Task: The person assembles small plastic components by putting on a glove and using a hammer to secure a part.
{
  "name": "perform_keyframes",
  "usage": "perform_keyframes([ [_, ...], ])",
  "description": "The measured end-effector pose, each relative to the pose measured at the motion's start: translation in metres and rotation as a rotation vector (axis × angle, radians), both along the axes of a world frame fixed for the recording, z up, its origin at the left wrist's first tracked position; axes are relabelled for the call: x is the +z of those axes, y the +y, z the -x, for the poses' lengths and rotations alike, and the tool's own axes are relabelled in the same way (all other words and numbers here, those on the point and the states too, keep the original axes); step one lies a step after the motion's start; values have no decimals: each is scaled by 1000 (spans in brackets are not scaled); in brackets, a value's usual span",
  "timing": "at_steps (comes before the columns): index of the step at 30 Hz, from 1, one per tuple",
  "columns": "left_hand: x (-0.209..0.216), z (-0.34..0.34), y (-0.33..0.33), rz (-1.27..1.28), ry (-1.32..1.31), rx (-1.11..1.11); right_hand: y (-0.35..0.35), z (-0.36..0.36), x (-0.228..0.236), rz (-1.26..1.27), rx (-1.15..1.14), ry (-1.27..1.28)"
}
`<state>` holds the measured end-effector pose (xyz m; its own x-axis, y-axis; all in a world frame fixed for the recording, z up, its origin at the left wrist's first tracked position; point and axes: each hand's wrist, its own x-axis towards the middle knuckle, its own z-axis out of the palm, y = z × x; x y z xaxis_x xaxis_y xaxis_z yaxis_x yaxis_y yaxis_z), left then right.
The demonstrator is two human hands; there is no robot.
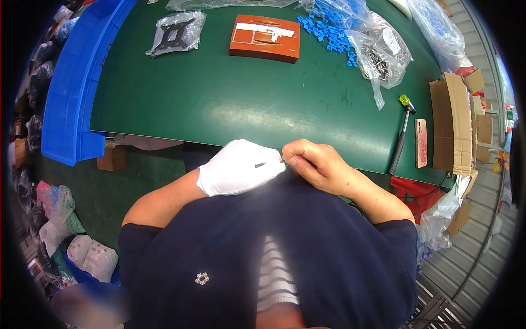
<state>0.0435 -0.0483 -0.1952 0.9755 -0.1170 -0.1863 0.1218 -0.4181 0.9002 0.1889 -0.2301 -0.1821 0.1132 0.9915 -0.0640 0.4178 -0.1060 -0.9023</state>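
I see both hands meeting just at the near edge of the green table (246, 104), close against the body. The left hand (238, 167), in a white glove, comes in from the left with the forearm bent across the dark shirt; its fingers are curled shut and its fingertips pinch a tiny part (283, 160) that I cannot identify, too small to make out. The right hand (315, 164), bare, comes in from the right with the wrist angled inward, its fingers also closed, thumb and forefinger pressed on the same small part, so the two hands touch at their tips. That small part sits right at the table's near edge, between the two hands. On the table's far side lies an orange fixture block (265, 37); left of it is a clear bag holding a black frame (176, 33), and right of it a scatter of small blue pieces (327, 32) and a clear bag of metal bits (381, 55). Toward the table's right end lie a hammer (401, 134) and a pink phone (421, 142). A blue crate (68, 93) stands against the table's left side.
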Motion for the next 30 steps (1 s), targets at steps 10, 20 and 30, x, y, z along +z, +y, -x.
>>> perform_keyframes([
  [10, 2, 0, 1, 41, -11, 1, 1, -2, 2, 15, 6, -6],
  [20, -2, 1, 0, 20, -49, 9, 1, -3, 5, 6, 35, -28],
  [30, -3, 2, 0, 49, -58, 10, 0, -3, 4, -13, 8, -5],
])
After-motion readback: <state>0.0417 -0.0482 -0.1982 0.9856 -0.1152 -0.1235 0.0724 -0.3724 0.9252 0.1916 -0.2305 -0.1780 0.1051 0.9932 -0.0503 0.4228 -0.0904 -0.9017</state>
